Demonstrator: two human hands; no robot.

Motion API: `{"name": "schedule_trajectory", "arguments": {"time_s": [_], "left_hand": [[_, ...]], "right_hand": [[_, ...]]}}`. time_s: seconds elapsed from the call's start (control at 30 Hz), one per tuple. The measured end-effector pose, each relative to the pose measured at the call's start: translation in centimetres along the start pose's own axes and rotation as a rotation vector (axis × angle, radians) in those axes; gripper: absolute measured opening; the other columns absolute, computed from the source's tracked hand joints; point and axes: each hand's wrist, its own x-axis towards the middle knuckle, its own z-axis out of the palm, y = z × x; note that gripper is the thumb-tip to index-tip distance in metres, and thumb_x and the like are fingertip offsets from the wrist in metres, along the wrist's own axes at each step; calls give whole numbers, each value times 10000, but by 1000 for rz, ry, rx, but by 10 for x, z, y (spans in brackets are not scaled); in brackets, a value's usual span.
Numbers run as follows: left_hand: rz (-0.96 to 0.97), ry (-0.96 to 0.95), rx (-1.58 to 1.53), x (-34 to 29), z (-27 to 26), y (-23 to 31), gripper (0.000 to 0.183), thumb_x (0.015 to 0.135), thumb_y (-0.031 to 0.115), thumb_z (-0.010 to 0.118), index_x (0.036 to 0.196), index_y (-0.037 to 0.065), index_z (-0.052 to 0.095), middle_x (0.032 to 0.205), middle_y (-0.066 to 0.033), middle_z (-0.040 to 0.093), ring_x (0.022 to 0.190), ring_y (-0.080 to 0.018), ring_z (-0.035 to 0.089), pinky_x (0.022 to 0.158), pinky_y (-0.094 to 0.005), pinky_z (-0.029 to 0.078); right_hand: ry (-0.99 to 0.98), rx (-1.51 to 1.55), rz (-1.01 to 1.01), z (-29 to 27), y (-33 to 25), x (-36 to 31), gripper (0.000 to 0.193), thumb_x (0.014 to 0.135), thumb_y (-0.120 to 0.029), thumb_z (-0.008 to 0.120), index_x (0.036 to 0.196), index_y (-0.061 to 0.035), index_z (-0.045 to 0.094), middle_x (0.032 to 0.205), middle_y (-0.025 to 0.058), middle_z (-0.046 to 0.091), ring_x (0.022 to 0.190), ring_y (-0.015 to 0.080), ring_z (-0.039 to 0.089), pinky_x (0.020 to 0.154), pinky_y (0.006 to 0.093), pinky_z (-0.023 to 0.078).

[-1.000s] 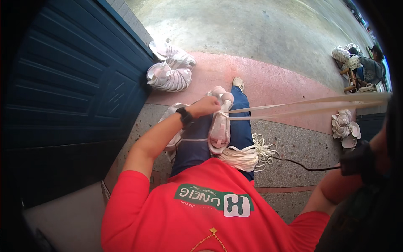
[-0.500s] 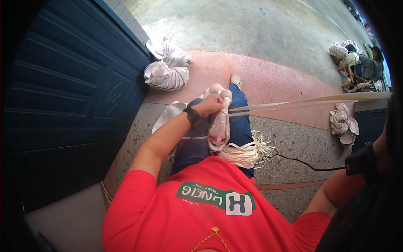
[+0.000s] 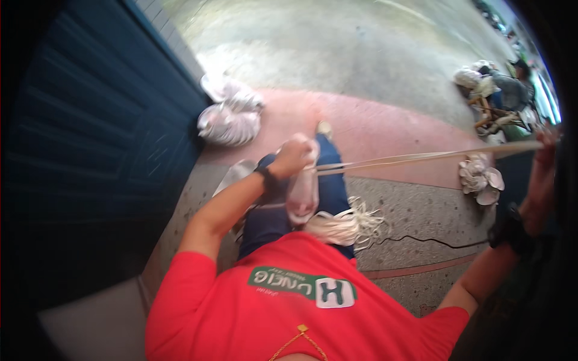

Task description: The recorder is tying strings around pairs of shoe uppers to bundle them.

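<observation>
The whole scene slides left, and the person's right hand (image 3: 546, 139) comes clear of the dark rim at 3 o'clock, seemingly closed on the pale strands (image 3: 506, 148). They run straight to the pink-white shoe upper (image 3: 301, 201) at the dial's centre, gripped near its top by the left hand (image 3: 293, 157), so tension likely holds. Counted: one blue door (image 3: 90, 150) at 9 o'clock; three white bundles, two at 11 (image 3: 229, 125), one at 3 (image 3: 478, 174); one lace heap (image 3: 331, 227) at 5; one gripped upper; perhaps two strands, given the blur.
</observation>
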Motion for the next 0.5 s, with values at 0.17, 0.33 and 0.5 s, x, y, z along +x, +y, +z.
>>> {"name": "schedule_trajectory", "arguments": {"time_s": [0.17,0.33,0.5], "left_hand": [[289,-493,-288,38,-33,70,294,891,246,807,1112,57,765,1016,-96,760,955,-222,699,899,-365,534],[76,-395,-798,46,-151,160,197,1034,234,653,1004,42,683,843,-43,634,787,-145,594,750,-303,480],[-276,249,-1255,-33,-344,65,227,1102,282,551,947,117,573,619,57,383,530,-73,372,520,-246,325]], "right_hand": [[-108,582,-38,71,-24,46,143,1057,-83,551,1089,6,658,840,71,661,811,159,652,836,336,546],[-64,837,325,72,-6,50,210,1083,-223,590,1117,-24,651,818,68,680,738,176,667,780,334,556],[234,592,654,-63,165,-38,182,1068,-202,621,1153,-50,675,902,26,680,812,124,656,798,288,559]]}}
